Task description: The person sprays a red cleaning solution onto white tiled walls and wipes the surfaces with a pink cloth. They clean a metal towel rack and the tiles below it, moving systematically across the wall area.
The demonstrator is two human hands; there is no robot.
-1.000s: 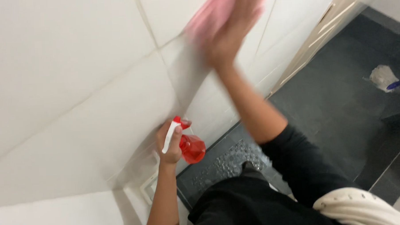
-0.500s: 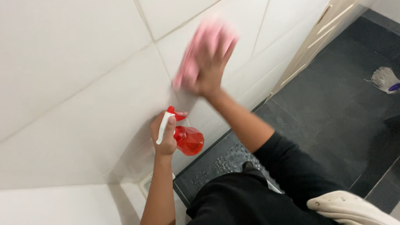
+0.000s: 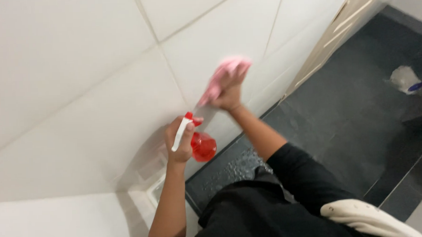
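At the bottom edge, closest in, the person's dark top fills the middle, with a cream cloth [image 3: 364, 217] lying over the right shoulder side; both arms rise from there toward the wall.

The left hand [image 3: 180, 142] is wrapped around the neck of a red spray bottle [image 3: 203, 147], fingers closed about the white trigger [image 3: 179, 133]; the red bottle body hangs just to the right of the fist, close to the wall but whether it touches the tiles cannot be told; the left forearm is bare.

Below that hand a white ledge [image 3: 150, 195] meets the wall, and a strip of dark floor [image 3: 231, 171] beside it is speckled with drops of water.

Further up, the right hand [image 3: 229, 95] presses a pink cloth [image 3: 223, 76] flat against the white wall tiles [image 3: 80, 113]; the fingers are spread over the cloth rather than gripped round it, and the cloth is blurred; the right sleeve is black and pushed back to the elbow; the two hands are apart, the right one above and to the right of the left.

Beyond, the dark floor runs to the right; a pale door frame [image 3: 330, 39] stands at the end of the tiled wall; far off at the right edge lies a grey mop head [image 3: 402, 78] with a blue and yellow handle [image 3: 420, 84].
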